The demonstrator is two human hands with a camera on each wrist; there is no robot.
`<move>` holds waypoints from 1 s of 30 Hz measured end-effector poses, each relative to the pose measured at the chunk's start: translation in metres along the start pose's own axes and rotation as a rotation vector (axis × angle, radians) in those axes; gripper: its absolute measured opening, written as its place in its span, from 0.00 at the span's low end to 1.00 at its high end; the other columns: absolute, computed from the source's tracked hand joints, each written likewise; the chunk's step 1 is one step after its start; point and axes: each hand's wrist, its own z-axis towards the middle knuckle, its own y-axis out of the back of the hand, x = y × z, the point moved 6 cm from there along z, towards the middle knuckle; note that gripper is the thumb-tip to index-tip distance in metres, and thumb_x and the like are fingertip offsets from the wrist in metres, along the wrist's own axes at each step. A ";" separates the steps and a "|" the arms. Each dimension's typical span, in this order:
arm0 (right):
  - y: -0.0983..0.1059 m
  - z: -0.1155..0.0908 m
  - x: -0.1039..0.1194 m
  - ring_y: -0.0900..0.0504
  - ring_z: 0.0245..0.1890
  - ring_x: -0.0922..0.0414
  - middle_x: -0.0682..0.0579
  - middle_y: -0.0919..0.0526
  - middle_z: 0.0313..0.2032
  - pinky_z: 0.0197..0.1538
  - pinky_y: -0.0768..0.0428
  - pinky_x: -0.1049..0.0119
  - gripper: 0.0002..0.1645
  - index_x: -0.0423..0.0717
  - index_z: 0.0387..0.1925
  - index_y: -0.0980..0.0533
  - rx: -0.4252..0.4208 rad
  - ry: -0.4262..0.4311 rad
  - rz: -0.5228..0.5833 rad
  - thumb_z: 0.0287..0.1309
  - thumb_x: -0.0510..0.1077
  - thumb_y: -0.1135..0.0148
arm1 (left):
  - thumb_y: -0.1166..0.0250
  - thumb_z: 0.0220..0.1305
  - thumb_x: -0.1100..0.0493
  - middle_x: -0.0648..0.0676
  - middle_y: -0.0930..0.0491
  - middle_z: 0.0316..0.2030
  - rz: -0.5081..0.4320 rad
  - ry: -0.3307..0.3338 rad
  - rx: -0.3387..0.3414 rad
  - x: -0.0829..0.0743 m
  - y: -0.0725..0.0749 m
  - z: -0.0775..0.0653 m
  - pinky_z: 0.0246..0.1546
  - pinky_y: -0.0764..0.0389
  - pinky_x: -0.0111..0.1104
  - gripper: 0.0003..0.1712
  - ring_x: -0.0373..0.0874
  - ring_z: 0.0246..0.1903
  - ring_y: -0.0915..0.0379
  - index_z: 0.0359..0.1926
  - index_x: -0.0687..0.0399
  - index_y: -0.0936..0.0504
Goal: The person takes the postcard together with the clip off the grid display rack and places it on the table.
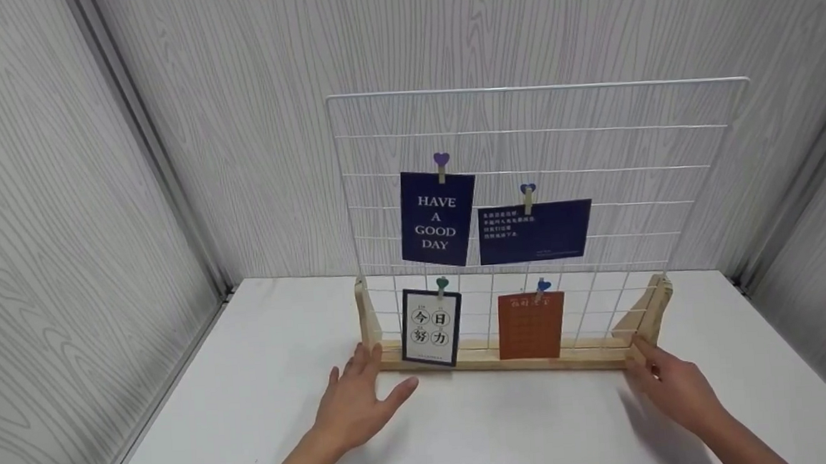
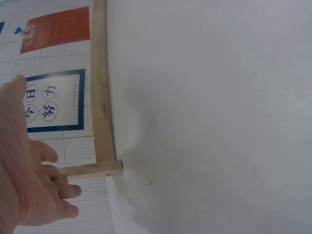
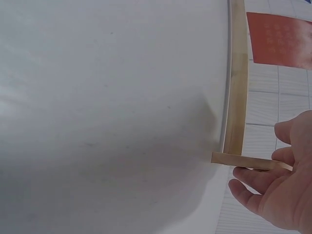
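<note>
A white wire grid panel stands upright in a wooden base with a wooden bracket at each end. My left hand lies at the base's left end, fingers extended near the left bracket and thumb spread away. At the other end, my right hand pinches the right bracket between thumb and fingers. Clipped to the grid are a navy "HAVE A GOOD DAY" card, a wide navy card, a white card with a dark border and an orange-red card.
Small heart-topped clips, such as the purple one, hold the cards. Beneath the stand is a white table. Wood-grain panels enclose it: a back wall, a left wall and a right wall.
</note>
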 end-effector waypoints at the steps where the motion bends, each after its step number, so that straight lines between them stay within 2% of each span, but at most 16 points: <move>1: 0.000 0.000 0.000 0.19 0.59 0.32 0.25 0.28 0.68 0.55 0.19 0.38 0.38 0.30 0.78 0.40 0.004 -0.002 -0.001 0.83 0.53 0.46 | 0.50 0.69 0.17 0.73 0.44 0.79 -0.011 0.001 0.002 0.000 0.000 0.000 0.77 0.49 0.62 0.62 0.67 0.77 0.43 0.80 0.64 0.38; 6: 0.000 0.000 -0.001 0.22 0.62 0.29 0.23 0.31 0.69 0.57 0.19 0.37 0.38 0.30 0.78 0.41 0.008 -0.010 0.011 0.83 0.52 0.47 | 0.48 0.73 0.22 0.74 0.45 0.78 -0.097 0.008 0.003 0.001 0.001 0.000 0.76 0.47 0.63 0.58 0.67 0.76 0.42 0.79 0.66 0.37; 13: -0.003 -0.001 -0.004 0.19 0.60 0.31 0.24 0.24 0.62 0.48 0.14 0.48 0.41 0.33 0.80 0.43 0.024 -0.059 0.044 0.82 0.55 0.47 | 0.49 0.75 0.24 0.75 0.46 0.79 -0.144 -0.014 0.002 0.003 0.000 0.001 0.76 0.50 0.66 0.55 0.68 0.77 0.44 0.80 0.66 0.38; 19: -0.003 -0.001 -0.004 0.22 0.63 0.29 0.23 0.26 0.65 0.52 0.15 0.44 0.40 0.34 0.80 0.43 0.031 -0.058 0.045 0.83 0.55 0.48 | 0.50 0.75 0.23 0.73 0.44 0.78 -0.117 -0.013 -0.002 0.003 0.003 0.000 0.75 0.50 0.66 0.56 0.66 0.79 0.47 0.79 0.67 0.38; 24: -0.003 -0.001 -0.004 0.21 0.62 0.30 0.25 0.23 0.62 0.52 0.16 0.44 0.39 0.34 0.80 0.43 0.029 -0.057 0.043 0.83 0.53 0.47 | 0.48 0.75 0.25 0.75 0.42 0.77 -0.088 -0.027 -0.018 -0.004 0.011 -0.001 0.75 0.49 0.67 0.54 0.68 0.78 0.45 0.79 0.66 0.36; 27: -0.003 -0.001 -0.005 0.19 0.59 0.33 0.27 0.21 0.58 0.49 0.15 0.47 0.39 0.34 0.80 0.43 0.030 -0.060 0.054 0.83 0.53 0.47 | 0.49 0.73 0.23 0.75 0.41 0.77 -0.072 -0.040 -0.032 -0.010 0.017 -0.002 0.74 0.48 0.68 0.55 0.69 0.77 0.44 0.79 0.65 0.35; 30: -0.003 -0.001 -0.006 0.16 0.54 0.39 0.27 0.21 0.59 0.46 0.15 0.51 0.39 0.34 0.81 0.43 0.043 -0.071 0.074 0.82 0.53 0.47 | 0.49 0.73 0.22 0.73 0.41 0.77 -0.060 -0.058 -0.046 -0.016 0.025 -0.003 0.74 0.48 0.68 0.56 0.69 0.77 0.44 0.79 0.65 0.35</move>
